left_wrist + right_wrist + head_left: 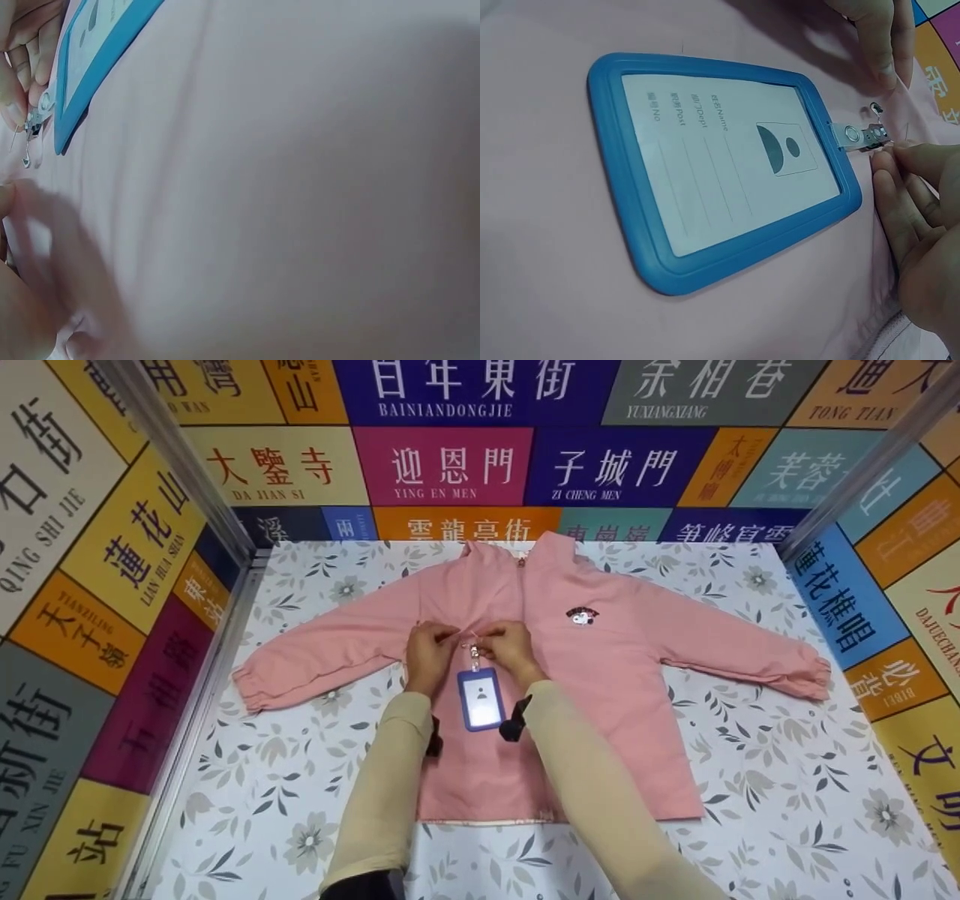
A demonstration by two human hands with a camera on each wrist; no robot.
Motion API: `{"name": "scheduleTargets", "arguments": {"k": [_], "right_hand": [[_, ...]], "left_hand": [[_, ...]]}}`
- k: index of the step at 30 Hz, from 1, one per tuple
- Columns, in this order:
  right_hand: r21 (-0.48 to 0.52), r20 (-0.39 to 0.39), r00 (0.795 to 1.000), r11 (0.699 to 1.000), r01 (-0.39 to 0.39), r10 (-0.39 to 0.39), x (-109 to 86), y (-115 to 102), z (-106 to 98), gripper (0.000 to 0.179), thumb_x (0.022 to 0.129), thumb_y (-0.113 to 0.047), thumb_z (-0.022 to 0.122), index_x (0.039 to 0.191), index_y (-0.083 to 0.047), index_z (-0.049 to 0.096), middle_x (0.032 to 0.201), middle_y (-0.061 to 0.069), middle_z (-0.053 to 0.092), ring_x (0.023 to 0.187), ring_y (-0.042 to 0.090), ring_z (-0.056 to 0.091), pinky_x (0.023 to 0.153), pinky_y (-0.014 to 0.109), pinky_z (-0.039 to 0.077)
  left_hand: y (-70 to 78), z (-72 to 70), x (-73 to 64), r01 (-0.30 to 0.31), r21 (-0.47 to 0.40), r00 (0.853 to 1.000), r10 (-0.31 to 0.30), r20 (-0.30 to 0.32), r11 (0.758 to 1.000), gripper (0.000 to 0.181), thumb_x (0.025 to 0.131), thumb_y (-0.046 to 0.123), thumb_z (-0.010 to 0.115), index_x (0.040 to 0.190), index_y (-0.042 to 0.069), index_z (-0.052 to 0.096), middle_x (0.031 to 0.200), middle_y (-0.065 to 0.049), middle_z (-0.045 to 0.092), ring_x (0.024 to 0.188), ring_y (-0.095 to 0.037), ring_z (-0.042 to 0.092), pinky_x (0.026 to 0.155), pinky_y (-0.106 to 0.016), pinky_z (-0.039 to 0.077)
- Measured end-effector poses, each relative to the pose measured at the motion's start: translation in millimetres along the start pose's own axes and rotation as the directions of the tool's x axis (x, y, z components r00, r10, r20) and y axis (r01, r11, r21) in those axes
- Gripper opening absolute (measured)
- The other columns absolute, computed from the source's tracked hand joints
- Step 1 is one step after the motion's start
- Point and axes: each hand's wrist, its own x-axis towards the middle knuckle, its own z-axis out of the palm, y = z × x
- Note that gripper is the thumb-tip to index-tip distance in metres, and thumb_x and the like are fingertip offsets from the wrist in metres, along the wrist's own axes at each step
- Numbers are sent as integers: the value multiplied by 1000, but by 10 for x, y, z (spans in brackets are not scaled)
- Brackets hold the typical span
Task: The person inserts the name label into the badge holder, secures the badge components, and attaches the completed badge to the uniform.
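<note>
A pink jacket point(607, 690) lies spread out, front up. On its left front rests a blue-framed ID badge point(481, 701), whose card point(727, 165) shows a small portrait symbol and printed lines. A clear strap joins the badge to a metal clip point(877, 136) with a thin open pin. My right hand point(511, 646) pinches the clip and pin between thumb and fingertips. Just across from it, my left hand point(430, 654) pinches a fold of the jacket's pink fabric, its fingertips close to the pin in the right wrist view. The pin's far end is hard to make out.
Under the jacket is a table point(300, 780) with a leaf-and-flower cover. Panels point(442, 465) of coloured signs stand behind and on both sides, joined by metal posts. A small cartoon patch point(581, 616) sits on the jacket's chest, and a zipper pull point(522, 562) near its collar.
</note>
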Motion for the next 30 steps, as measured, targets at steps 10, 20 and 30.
{"name": "scheduleTargets", "arguments": {"k": [10, 20, 30], "right_hand": [[24, 33, 999, 1000, -12, 11, 21, 9, -1, 17, 83, 9, 67, 98, 10, 74, 76, 14, 75, 53, 10, 63, 50, 19, 52], [-12, 21, 1000, 1000, 12, -12, 16, -9, 41, 17, 83, 11, 64, 96, 9, 75, 77, 15, 74, 51, 9, 60, 49, 18, 51], [-207, -52, 997, 977, 40, -52, -24, -36, 109, 15, 83, 2, 64, 91, 1, 77, 81, 14, 74, 60, 9, 60, 55, 17, 51]], "left_hand": [[-53, 19, -23, -112, -38, 993, 110, -51, 993, 10, 84, 6, 76, 93, 6, 80, 90, -10, 74, 90, -27, 64, 88, -39, 50], [-97, 45, -43, -170, -40, 985, 169, -42, 985, 13, 84, 2, 74, 92, 8, 81, 87, -11, 73, 87, -28, 63, 87, -40, 47], [-89, 45, -70, -143, -20, 990, 142, -22, 990, 16, 85, 1, 72, 95, 9, 80, 91, -11, 72, 90, -29, 62, 88, -41, 48]]}}
